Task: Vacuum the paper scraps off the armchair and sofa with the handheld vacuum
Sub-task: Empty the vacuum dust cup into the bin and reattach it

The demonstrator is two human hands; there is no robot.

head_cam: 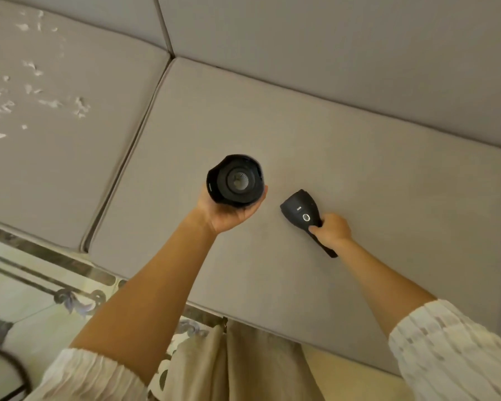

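The handheld vacuum is in two black pieces above the grey sofa seat cushion (359, 175). My left hand (229, 215) cups the dust cup section (235, 179) from below, its open end with the round filter facing me. My right hand (331, 230) grips the handle of the motor body (301, 211), which shows a round button and points up-left toward the cup. The two pieces are apart. Several white paper scraps (32, 91) lie scattered on the neighbouring cushion (99, 157) at far left.
The sofa's back cushions (330, 47) run along the top. A patterned tiled floor (26, 293) lies at lower left, with a dark curved object (9, 369) at the bottom-left corner. Beige fabric (243, 363) hangs below the sofa's front edge.
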